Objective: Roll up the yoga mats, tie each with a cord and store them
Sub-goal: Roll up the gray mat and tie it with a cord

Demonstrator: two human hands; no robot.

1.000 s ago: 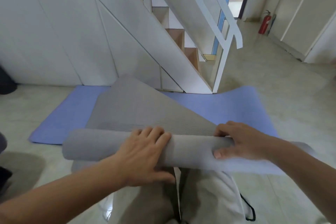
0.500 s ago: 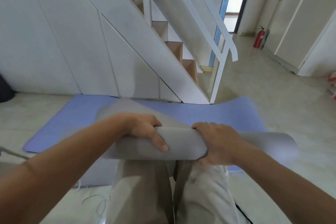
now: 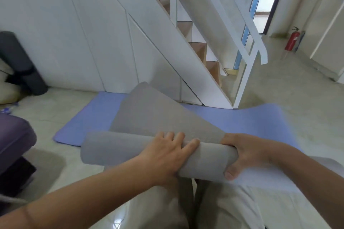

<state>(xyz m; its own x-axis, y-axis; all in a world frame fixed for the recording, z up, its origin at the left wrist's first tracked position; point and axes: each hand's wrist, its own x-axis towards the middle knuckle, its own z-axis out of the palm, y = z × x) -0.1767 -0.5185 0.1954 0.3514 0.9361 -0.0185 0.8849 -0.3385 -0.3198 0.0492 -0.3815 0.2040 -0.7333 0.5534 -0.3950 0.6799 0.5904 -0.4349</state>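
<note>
A: Where is the grey mat (image 3: 130, 152)?
B: Half rolled, with the roll held over the knees. The loose tail slopes down onto the blue mat (image 3: 251, 119). The right grip (image 3: 249, 156) clamps the roll, thumb under, so it can't unwind. The left grip (image 3: 165, 156) lies flat-fingered on top, pressing it tight.
A: Any cord?
B: None in view. A dark rolled mat (image 3: 20, 65) leans by the wall, likely the storage spot.

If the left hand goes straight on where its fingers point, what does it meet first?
Probably the unrolled part of the gray mat, rising just beyond the roll under the left hand; depth is unclear.
</note>
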